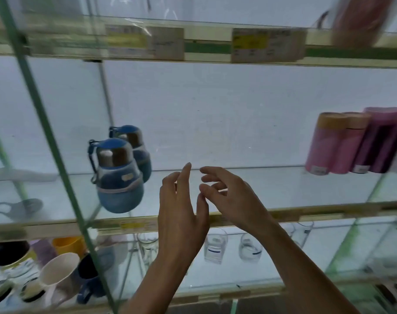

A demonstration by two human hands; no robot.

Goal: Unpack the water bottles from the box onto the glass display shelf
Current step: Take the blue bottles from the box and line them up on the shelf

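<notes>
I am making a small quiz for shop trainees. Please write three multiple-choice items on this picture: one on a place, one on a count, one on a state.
1. Where on the middle glass shelf do the blue bottles stand? A) left end B) middle C) right end
2. How many blue bottles are there? A) one B) two C) four
3. What do the left hand and right hand hold? A) a bottle B) a mug C) nothing
1 A: beside the green post at left. 2 B: one behind the other. 3 C: all fingers loose, empty.
</notes>
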